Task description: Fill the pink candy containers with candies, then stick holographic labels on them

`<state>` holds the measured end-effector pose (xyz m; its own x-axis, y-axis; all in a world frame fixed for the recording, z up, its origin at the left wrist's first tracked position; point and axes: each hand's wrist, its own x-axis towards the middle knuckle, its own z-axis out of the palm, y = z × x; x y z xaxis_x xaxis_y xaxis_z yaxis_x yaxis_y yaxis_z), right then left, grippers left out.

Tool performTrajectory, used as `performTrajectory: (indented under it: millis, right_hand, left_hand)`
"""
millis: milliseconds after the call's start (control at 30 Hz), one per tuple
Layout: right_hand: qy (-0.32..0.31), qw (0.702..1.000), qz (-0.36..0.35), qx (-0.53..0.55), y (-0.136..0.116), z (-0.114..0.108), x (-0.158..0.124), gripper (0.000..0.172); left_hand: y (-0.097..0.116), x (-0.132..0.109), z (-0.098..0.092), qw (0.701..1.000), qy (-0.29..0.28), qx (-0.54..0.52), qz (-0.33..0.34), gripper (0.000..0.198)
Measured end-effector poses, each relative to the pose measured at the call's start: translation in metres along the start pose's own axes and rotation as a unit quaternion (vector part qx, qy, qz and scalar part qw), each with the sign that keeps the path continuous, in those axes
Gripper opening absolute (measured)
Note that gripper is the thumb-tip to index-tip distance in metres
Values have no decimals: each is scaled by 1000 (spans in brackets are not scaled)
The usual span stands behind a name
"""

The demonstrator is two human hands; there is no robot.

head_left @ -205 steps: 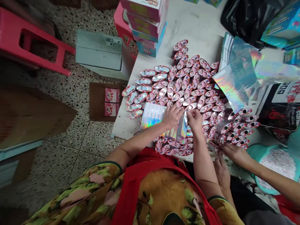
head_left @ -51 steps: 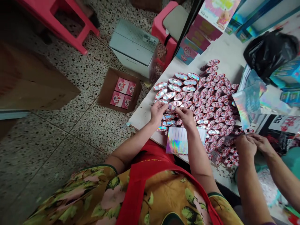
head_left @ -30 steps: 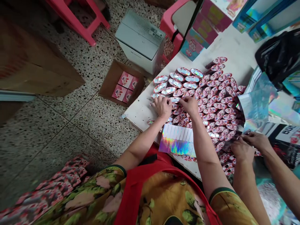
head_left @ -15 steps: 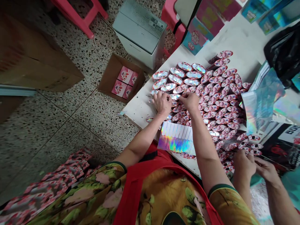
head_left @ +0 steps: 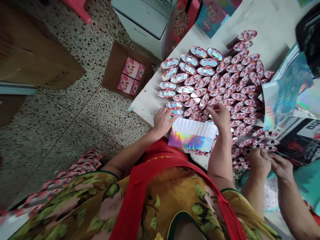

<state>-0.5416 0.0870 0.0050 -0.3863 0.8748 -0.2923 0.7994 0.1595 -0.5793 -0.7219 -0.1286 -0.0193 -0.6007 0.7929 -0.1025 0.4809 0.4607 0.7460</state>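
Many slim packs (head_left: pixel 208 71) with oval tops stand upright, crowded together on the white table. Some tops wear a shiny silvery sticker; others show a pink round spot. At the near left edge of the group, my left hand (head_left: pixel 163 120) has its thumb and fingertips about the end of one oval-topped pack (head_left: pixel 178 112). My right hand (head_left: pixel 221 116) hovers over the packs, thumb and forefinger pinched; whatever is between them is too small to make out. Between my forearms lies a holographic sticker sheet (head_left: pixel 192 138) with white strips along its upper half.
Another person's hands (head_left: pixel 271 163) work at the lower right. Beside them are a black package (head_left: pixel 301 143) and holographic sheets (head_left: pixel 285 96). An open carton (head_left: pixel 112 71) with pink boxes sits on the floor near a grey-lidded bin (head_left: pixel 143 30). Printed boxes (head_left: pixel 211 18) stand at the back.
My hands have moved apart and nearer to me, the right one going rightward off the silvery-topped pack. The view has shifted, and the other person's hands remain close together.
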Motion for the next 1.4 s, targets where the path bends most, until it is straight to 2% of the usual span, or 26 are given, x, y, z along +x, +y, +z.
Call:
performTrajectory:
  millis: [100, 167, 233, 333, 400, 500, 567, 667, 767, 867, 933, 1033, 1133, 1200, 1267, 1400]
  right_hand:
    - [25, 989, 100, -102, 37, -16, -43, 46]
    - [26, 980, 143, -138, 56, -17, -61, 45]
    - [19, 978, 152, -144, 70, -14, -72, 39]
    - [39, 986, 138, -83, 81, -10, -77, 32]
    - [48, 989, 138, 22, 79, -10, -79, 37]
    - [-4, 967, 134, 217, 63, -8, -83, 49]
    - [-58, 946, 118, 296, 43, -3, -86, 52]
    - [-132, 925, 81, 346, 6, 14, -96, 53]
    - [-204, 903, 46, 376, -32, 38, -110, 50]
    - [-268, 884, 21, 382, -62, 66, -126, 50]
    - [-289, 881, 5, 375, -76, 85, -134, 51]
    - [-261, 900, -40, 347, -91, 104, -141, 47]
    - [-205, 918, -150, 303, -104, 107, -148, 36]
    - [-180, 913, -230, 285, -114, 104, -156, 31]
    - [-162, 901, -284, 284, -125, 100, -165, 31]
    - [-142, 885, -328, 298, -146, 103, -182, 23]
  left_hand:
    - [-12, -52, 3, 995, -57, 37, -77, 36]
    - [-19, -69, 13, 985, -107, 9, -135, 34]
    - [-23, -75, 24, 974, -134, -70, -167, 26]
    - [-25, -77, 31, 956, -101, -214, -173, 16]
    - [-23, -80, 25, 936, -53, -298, -177, 15]
    - [-18, -90, 0, 901, 24, -387, -192, 18]
    - [-18, -98, -23, 883, 81, -416, -201, 22]
    - [-27, -112, -58, 864, 181, -427, -194, 27]
    - [-46, -128, -86, 844, 279, -417, -190, 30]
    - [-63, -144, -102, 826, 325, -413, -203, 32]
    - [-74, -154, -110, 819, 342, -415, -200, 33]
    - [-92, -171, -125, 826, 386, -373, -170, 30]
    - [-111, -190, -146, 860, 413, -277, -117, 26]
    - [-121, -202, -161, 874, 414, -245, -71, 27]
    - [-128, -210, -171, 873, 418, -248, -34, 28]
    - [-136, -216, -181, 874, 394, -280, -45, 27]
